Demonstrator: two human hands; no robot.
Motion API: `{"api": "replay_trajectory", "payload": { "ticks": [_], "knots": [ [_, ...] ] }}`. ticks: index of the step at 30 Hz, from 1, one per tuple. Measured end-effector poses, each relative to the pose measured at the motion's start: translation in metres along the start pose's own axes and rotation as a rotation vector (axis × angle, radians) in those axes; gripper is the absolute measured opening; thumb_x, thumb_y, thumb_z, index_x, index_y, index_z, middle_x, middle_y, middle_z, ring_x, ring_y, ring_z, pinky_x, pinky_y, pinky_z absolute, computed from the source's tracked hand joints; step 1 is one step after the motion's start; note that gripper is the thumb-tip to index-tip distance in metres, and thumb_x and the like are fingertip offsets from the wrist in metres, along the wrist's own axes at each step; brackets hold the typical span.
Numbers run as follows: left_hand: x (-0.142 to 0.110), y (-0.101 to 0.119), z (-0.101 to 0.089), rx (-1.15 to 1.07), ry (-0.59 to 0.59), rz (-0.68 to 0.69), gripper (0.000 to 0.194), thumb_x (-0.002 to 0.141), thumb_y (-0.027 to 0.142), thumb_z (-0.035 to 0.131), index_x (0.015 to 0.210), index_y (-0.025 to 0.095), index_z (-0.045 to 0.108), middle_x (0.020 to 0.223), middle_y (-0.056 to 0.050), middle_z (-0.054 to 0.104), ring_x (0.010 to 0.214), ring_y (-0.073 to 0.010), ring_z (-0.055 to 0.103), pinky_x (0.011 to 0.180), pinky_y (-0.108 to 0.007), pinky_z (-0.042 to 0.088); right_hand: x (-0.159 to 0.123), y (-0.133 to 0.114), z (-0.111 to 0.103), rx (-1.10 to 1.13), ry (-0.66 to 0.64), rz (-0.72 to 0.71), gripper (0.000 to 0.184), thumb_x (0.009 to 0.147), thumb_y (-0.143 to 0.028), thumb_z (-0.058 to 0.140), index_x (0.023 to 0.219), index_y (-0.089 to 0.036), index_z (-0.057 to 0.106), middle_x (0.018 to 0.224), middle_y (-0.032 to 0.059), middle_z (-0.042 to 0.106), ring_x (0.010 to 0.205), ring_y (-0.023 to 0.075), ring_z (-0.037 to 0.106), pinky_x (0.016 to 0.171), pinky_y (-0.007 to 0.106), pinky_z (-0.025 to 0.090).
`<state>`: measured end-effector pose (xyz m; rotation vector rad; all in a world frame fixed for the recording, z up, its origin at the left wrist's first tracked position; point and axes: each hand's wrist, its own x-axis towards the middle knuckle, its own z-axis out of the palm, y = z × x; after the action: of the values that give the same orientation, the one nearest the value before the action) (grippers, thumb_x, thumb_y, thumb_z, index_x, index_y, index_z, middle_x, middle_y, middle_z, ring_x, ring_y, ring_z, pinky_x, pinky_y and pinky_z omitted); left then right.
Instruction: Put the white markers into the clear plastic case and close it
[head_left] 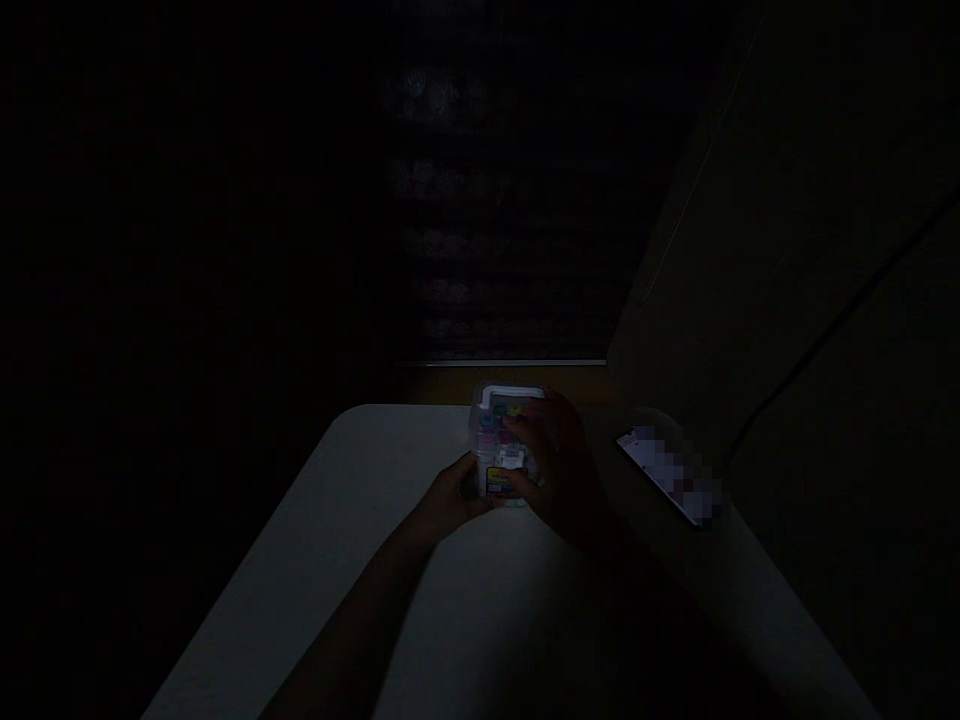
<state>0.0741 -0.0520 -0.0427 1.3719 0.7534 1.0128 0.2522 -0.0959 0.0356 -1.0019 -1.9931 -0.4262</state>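
A small clear plastic case [487, 425] with a white handle and a white front latch [512, 458] stands near the far end of the table. Several colourful round caps or bottles show through its lid, and a yellow and dark label [496, 480] is on its front. My left hand [448, 500] wraps the lower left side of the case. Over its right side and top lies my right hand [555, 465], with fingers curved across the lid and the thumb by the latch and label. Darkness hides the fingertips behind the case.
A white table [360, 520] with rounded far corners carries the case. Toward its right edge lies a phone [664, 475] with a lit, blurred screen. A dark cable [825, 340] runs along the right wall. Beyond the table hangs a dark ridged surface [442, 240].
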Motion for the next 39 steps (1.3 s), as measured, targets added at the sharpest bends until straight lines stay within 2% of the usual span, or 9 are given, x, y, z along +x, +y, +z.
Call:
{"api": "replay_trajectory", "payload": {
  "ticks": [4, 8, 15, 21, 26, 31, 34, 36, 39],
  "knots": [
    [-0.002, 0.003, 0.001, 0.008, 0.008, -0.007, 0.05, 0.056, 0.015, 0.08, 0.102, 0.016, 0.063, 0.099, -0.009, 0.068, 0.091, -0.024, 0.063, 0.082, -0.032, 0.049, 0.0, 0.003, -0.002, 0.003, 0.035, -0.058, 0.053, 0.076, -0.029, 0.064, 0.126, -0.026, 0.044, 0.13, 0.0097, 0.042, 0.133, 0.0281, 0.03, 0.104, 0.049, 0.04],
    [-0.002, 0.006, 0.002, 0.021, -0.002, 0.001, 0.05, 0.056, 0.015, 0.079, 0.104, 0.016, 0.063, 0.103, -0.008, 0.067, 0.095, -0.0238, 0.062, 0.083, -0.032, 0.049, 0.003, 0.004, -0.01, 0.139, 0.06, -0.037, 0.045, 0.082, -0.034, 0.059, 0.124, -0.026, 0.045, 0.126, 0.0088, 0.049, 0.131, 0.0248, 0.036, 0.103, 0.047, 0.042],
    [-0.001, 0.003, 0.002, -0.019, -0.012, -0.011, 0.056, 0.056, 0.017, 0.08, 0.108, 0.016, 0.06, 0.103, -0.009, 0.067, 0.093, -0.026, 0.064, 0.083, -0.035, 0.051, 0.007, -0.002, -0.015, 0.207, 0.091, 0.041, 0.029, 0.087, -0.025, 0.053, 0.115, -0.026, 0.051, 0.121, 0.0064, 0.054, 0.127, 0.0198, 0.042, 0.103, 0.042, 0.044],
    [0.0, 0.0, 0.0, 0.069, -0.055, -0.011, 0.06, 0.062, 0.023, 0.078, 0.117, 0.016, 0.053, 0.109, -0.011, 0.065, 0.097, -0.0262, 0.063, 0.084, -0.037, 0.051, 0.008, -0.008, -0.012, 0.254, 0.148, 0.083, 0.027, 0.085, -0.022, 0.055, 0.112, -0.025, 0.053, 0.117, 0.0062, 0.056, 0.126, 0.0195, 0.044, 0.102, 0.041, 0.045],
    [0.002, -0.005, -0.004, 0.152, -0.068, 0.037, 0.054, 0.062, 0.027, 0.078, 0.109, 0.013, 0.055, 0.11, -0.011, 0.064, 0.102, -0.0277, 0.061, 0.088, -0.039, 0.05, 0.009, -0.01, -0.007, 0.292, 0.224, 0.114, 0.024, 0.083, -0.02, 0.058, 0.107, -0.025, 0.055, 0.114, 0.0059, 0.059, 0.123, 0.0203, 0.047, 0.1, 0.042, 0.047],
    [0.002, -0.003, -0.004, 0.129, -0.054, 0.04, 0.062, 0.061, 0.027, 0.079, 0.116, 0.015, 0.053, 0.114, -0.011, 0.064, 0.102, -0.0278, 0.061, 0.087, -0.04, 0.051, 0.01, -0.004, -0.012, 0.258, 0.138, 0.058, 0.026, 0.084, -0.021, 0.057, 0.11, -0.024, 0.054, 0.117, 0.0069, 0.058, 0.125, 0.0197, 0.045, 0.103, 0.04, 0.045],
    [-0.001, 0.004, 0.001, 0.154, -0.019, 0.038, 0.062, 0.06, 0.028, 0.079, 0.115, 0.015, 0.053, 0.115, -0.012, 0.063, 0.104, -0.029, 0.061, 0.089, -0.041, 0.05, 0.01, -0.001, -0.018, 0.232, 0.071, 0.018, 0.039, 0.083, -0.021, 0.056, 0.12, -0.024, 0.048, 0.123, 0.0083, 0.055, 0.126, 0.0206, 0.043, 0.104, 0.042, 0.043],
    [-0.002, 0.005, 0.004, 0.158, -0.01, 0.054, 0.061, 0.06, 0.027, 0.079, 0.114, 0.015, 0.053, 0.116, -0.013, 0.063, 0.106, -0.0292, 0.06, 0.091, -0.042, 0.049, 0.009, 0.001, -0.021, 0.231, 0.063, 0.024, 0.046, 0.082, -0.022, 0.055, 0.127, -0.024, 0.043, 0.128, 0.0098, 0.051, 0.128, 0.0221, 0.041, 0.104, 0.044, 0.042],
    [-0.001, -0.001, -0.002, 0.035, -0.025, 0.092, 0.063, 0.063, 0.028, 0.076, 0.119, 0.015, 0.051, 0.121, -0.014, 0.06, 0.11, -0.0305, 0.057, 0.094, -0.044, 0.046, 0.007, 0.004, -0.023, 0.263, 0.023, 0.079, 0.052, 0.083, -0.027, 0.053, 0.132, -0.023, 0.037, 0.136, 0.0118, 0.044, 0.131, 0.0239, 0.038, 0.107, 0.046, 0.038]
  ]
}}
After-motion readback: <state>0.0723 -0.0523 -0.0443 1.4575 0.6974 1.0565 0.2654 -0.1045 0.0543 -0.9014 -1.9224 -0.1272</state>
